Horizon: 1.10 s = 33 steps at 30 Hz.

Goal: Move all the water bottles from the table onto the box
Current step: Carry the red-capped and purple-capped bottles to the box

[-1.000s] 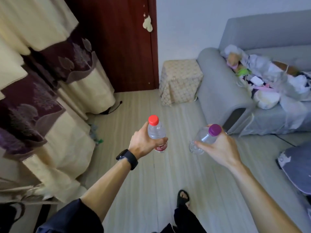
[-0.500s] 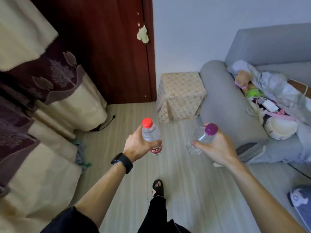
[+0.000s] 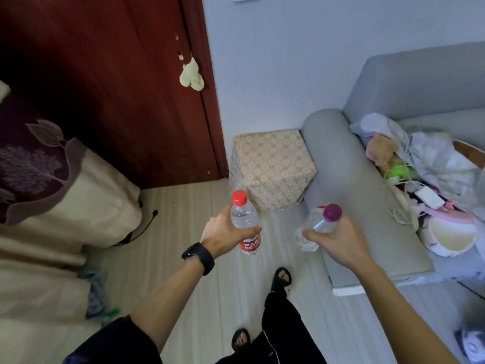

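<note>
Grip detail: left hand (image 3: 223, 236) curls round the upright red-capped bottle (image 3: 245, 222) at mid-body; right hand (image 3: 338, 240) clasps the purple-capped bottle (image 3: 319, 225) near its neck, tilted, cap toward the sofa (image 3: 393, 88). I see the 2 bottles in the air above the floor (image 3: 183, 219), short of the patterned box (image 3: 273, 166), which stands just beside the sofa arm, near the door (image 3: 118, 88).

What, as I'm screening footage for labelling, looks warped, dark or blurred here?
Head view: wide-angle distortion tilts the door and bows the sofa; the door's upper left sinks into shadow; the red-capped bottle and purple-capped bottle look fairly sharp; no strong glare.
</note>
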Motion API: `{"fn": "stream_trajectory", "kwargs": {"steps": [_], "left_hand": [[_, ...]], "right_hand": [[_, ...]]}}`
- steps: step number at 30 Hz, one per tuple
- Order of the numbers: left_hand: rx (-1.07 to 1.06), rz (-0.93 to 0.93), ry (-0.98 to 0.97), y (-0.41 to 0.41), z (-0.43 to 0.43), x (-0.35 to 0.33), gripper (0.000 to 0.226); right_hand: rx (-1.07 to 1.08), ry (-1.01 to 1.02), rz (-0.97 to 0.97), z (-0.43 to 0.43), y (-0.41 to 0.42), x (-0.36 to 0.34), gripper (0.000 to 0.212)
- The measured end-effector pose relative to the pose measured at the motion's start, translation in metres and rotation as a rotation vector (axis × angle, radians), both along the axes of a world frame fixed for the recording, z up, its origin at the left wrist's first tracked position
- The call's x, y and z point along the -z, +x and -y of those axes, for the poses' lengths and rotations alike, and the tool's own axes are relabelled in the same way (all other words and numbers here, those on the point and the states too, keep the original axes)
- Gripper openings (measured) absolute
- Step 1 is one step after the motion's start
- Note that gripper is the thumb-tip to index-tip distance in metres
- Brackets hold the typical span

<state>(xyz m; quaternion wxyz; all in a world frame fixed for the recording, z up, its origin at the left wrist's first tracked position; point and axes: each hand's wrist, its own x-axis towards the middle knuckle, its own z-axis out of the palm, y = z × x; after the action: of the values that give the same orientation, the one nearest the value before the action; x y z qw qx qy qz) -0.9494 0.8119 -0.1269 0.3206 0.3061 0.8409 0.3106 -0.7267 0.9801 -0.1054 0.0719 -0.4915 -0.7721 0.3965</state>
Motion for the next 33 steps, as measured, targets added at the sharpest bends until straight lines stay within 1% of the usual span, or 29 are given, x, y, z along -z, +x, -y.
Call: {"fn": "stream_trajectory", "kwargs": {"steps": [5,10,13,16,21,24,26,28,33], "left_hand": [[-0.003,0.003,-0.025,-0.044,-0.096,0.013,0.049],[-0.078,0.06,-0.094,-0.074,-0.172,0.033,0.058],[-0.107,0.08,-0.129,-0.09,-0.209,0.045,0.053],[-0.127,0.134,-0.159,-0.11,-0.246,0.058,0.041],[-0.128,0.14,-0.23,-0.154,-0.308,0.1,0.054],[-0.046,0.128,-0.299,-0.18,-0.346,0.115,0.058],[-0.006,0.147,-0.331,-0.192,-0.366,0.119,0.057],[0.013,0.177,-0.333,-0.203,-0.384,0.127,0.06],[-0.014,0.262,-0.331,-0.225,-0.423,0.157,0.063]], "right_hand": [[-0.044,-0.003,0.03,-0.093,-0.052,0.01,0.058],[-0.082,-0.041,0.057,-0.18,-0.095,0.015,0.055],[-0.111,-0.063,0.083,-0.222,-0.121,0.023,0.05],[-0.126,-0.074,0.111,-0.259,-0.148,0.037,0.048],[-0.166,-0.12,0.217,-0.313,-0.189,0.079,0.05],[-0.199,-0.135,0.303,-0.34,-0.212,0.093,0.045],[-0.214,-0.139,0.338,-0.357,-0.226,0.103,0.049],[-0.208,-0.161,0.342,-0.375,-0.236,0.118,0.054],[-0.217,-0.189,0.38,-0.414,-0.268,0.155,0.05]]}}
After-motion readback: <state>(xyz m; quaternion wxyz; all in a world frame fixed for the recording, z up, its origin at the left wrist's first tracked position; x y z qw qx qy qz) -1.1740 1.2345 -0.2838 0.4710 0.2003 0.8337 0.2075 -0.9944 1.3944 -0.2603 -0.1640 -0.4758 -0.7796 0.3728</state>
